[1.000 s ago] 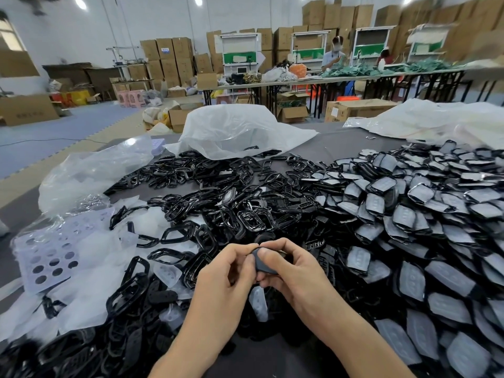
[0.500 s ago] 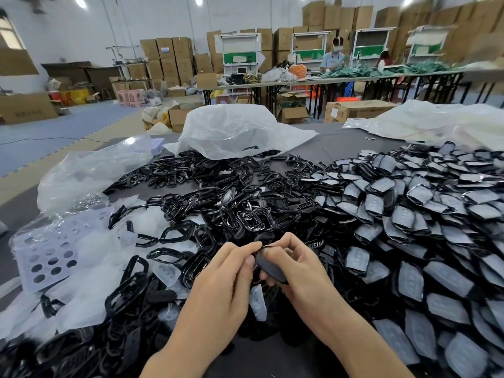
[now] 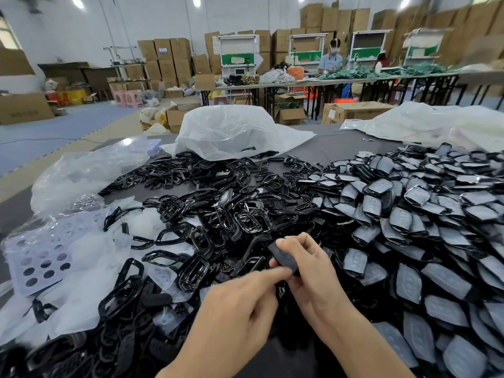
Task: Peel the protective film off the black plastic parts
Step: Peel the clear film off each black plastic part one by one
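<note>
My right hand [image 3: 311, 271] grips one black plastic part [image 3: 283, 258] by its edges, just above the heap at the centre of the table. My left hand [image 3: 240, 312] is lower and to the left, its straight index fingertip touching the part's lower end while the other fingers are curled. Whether any film sits under that fingertip is not visible. A big pile of film-covered black parts [image 3: 409, 227] fills the right side. Bare black frames [image 3: 218, 214] lie heaped in the middle. Loose peeled films [image 3: 81, 290] are scattered at the left.
A lilac perforated sheet [image 3: 41, 257] lies at the far left under a clear plastic bag [image 3: 81, 175]. White bags [image 3: 231, 129] lie at the table's far side. Behind are cardboard boxes, long tables and a seated person [image 3: 331, 60].
The left hand has dropped away from pinching at the part's top and now reaches it with only the index finger. The right hand has turned the part more upright.
</note>
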Motion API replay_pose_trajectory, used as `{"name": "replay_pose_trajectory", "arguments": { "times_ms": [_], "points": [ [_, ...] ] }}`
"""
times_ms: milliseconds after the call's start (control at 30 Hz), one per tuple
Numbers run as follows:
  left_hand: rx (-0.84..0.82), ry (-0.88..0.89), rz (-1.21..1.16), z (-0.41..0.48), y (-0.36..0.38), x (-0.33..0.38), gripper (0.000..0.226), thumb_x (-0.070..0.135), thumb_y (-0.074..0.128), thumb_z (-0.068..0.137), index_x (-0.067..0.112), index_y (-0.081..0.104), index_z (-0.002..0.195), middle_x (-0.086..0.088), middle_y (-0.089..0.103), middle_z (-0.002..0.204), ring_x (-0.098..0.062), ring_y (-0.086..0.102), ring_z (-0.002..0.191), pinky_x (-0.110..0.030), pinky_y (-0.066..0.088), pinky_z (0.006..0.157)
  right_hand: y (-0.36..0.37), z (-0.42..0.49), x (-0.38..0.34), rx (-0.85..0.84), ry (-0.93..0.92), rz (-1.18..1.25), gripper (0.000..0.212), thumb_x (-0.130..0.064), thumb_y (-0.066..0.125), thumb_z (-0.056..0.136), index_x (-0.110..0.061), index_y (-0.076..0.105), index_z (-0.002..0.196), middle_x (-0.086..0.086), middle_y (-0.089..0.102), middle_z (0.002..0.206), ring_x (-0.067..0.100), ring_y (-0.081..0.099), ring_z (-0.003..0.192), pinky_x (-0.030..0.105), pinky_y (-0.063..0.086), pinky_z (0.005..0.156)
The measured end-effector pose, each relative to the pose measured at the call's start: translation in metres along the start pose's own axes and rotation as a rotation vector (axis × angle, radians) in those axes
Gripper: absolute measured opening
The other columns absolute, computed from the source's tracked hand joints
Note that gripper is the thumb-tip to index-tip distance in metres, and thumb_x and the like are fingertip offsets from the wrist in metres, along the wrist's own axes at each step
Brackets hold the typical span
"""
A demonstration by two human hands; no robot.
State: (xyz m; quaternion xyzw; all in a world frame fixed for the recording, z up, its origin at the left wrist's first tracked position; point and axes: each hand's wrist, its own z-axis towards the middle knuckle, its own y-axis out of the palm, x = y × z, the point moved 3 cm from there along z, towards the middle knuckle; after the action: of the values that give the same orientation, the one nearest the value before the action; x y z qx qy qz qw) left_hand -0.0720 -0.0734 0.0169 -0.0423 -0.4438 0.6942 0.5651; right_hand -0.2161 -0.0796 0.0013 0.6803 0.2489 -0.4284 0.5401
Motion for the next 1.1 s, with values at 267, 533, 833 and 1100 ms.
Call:
{"name": "replay_pose_trajectory", "arguments": {
  "times_ms": [267, 533, 833, 1100],
  "points": [
    [0.206, -0.452, -0.397, 0.006, -0.005, -0.028, 0.017, 0.037, 0.059, 0.092, 0.047, 0.063, 0.105, 0.01, 0.058, 0.067, -0.003, 0.053, 0.058, -0.014, 0.043, 0.053, 0.012, -0.005, 0.01, -0.152, 0.063, -0.054, 0.01, -0.016, 0.072, 0.085, -0.014, 0.064, 0.08, 0.005, 0.069, 0.078, 0.016, 0.066, 0.065, 0.022, 0.052, 0.058],
    [0.302, -0.556, -0.563, 0.008, -0.014, -0.035, 0.022, 0.016, 0.058, 0.096, 0.032, 0.065, 0.084, 0.006, 0.062, 0.064, -0.008, 0.057, 0.058, -0.018, 0.048, 0.053, 0.019, -0.01, 0.013, -0.271, -0.01, -0.131, 0.018, -0.025, 0.068, 0.085, -0.017, 0.077, 0.099, 0.011, 0.075, 0.092, 0.021, 0.071, 0.079, 0.022, 0.056, 0.071],
    [0.323, -0.549, -0.573, 0.007, -0.011, -0.037, 0.02, 0.024, 0.055, 0.099, 0.038, 0.067, 0.09, 0.006, 0.062, 0.064, -0.005, 0.057, 0.057, -0.017, 0.047, 0.054, 0.018, -0.014, 0.013, -0.285, -0.085, -0.425, 0.009, -0.012, 0.053, 0.103, -0.014, 0.061, 0.108, 0.008, 0.073, 0.075, 0.017, 0.064, 0.058, 0.024, 0.051, 0.053],
    [0.346, -0.537, -0.666, 0.007, -0.015, -0.035, 0.022, 0.044, 0.047, 0.088, 0.041, 0.067, 0.097, 0.0, 0.064, 0.072, -0.015, 0.056, 0.054, -0.024, 0.046, 0.048, -0.038, 0.023, -0.089, 0.103, -0.311, -0.276, 0.019, -0.019, 0.051, 0.104, -0.014, 0.056, 0.122, 0.014, 0.076, 0.087, 0.019, 0.071, 0.066, 0.023, 0.056, 0.056]
  ]
}}
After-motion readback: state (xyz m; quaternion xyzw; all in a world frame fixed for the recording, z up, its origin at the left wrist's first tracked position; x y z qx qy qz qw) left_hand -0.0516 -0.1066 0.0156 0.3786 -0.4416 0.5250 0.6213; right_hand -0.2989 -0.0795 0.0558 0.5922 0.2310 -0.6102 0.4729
